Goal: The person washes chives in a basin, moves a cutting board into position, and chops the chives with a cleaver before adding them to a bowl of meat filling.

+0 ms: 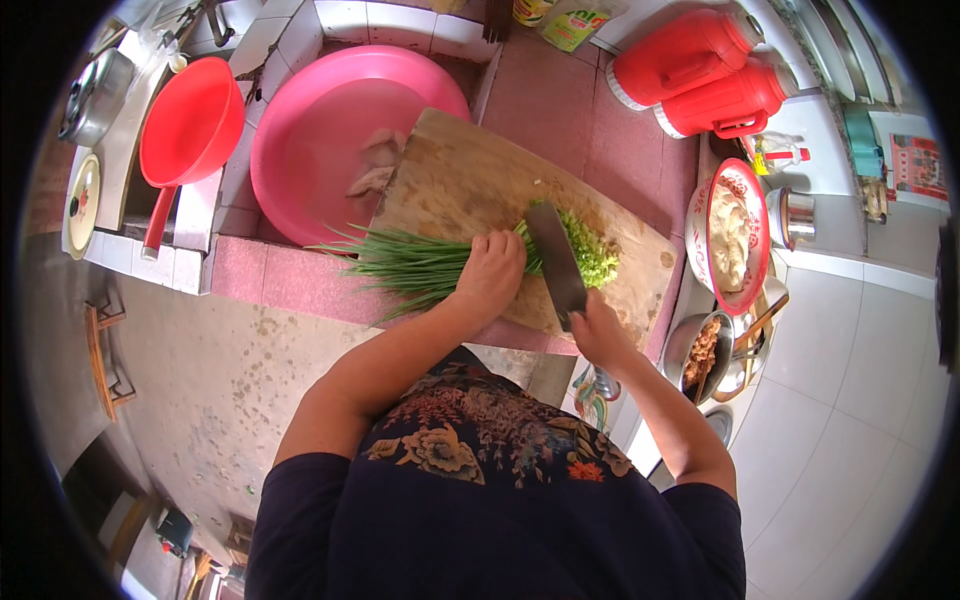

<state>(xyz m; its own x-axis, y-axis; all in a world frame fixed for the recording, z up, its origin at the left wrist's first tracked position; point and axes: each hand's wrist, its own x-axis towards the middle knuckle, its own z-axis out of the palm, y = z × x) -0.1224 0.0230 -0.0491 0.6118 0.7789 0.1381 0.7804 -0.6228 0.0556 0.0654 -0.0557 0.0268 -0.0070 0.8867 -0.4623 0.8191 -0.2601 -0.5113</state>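
A wooden cutting board (pixel 465 172) lies tilted across the pink tiled counter, its far left part over a basin. My left hand (pixel 495 266) presses down on a bunch of long green scallions or chives (pixel 409 262), whose leaf ends spread leftward past the board's edge. In my right hand (pixel 600 326) is the handle of a cleaver (pixel 556 259). The dark, broad blade stands at the cut end of the bunch, just right of my left fingers. Finely chopped green pieces (pixel 592 251) are heaped along the blade's right side.
Behind the board's left part sits a pink plastic basin (pixel 289 97) with cloudy water and pale lumps. A red plastic ladle (pixel 191 124) rests at left. Two red thermos flasks (pixel 682 56) lean at back right. An enamel basin of dough (pixel 729 240) and a metal bowl of minced filling (pixel 705 352) stand at right.
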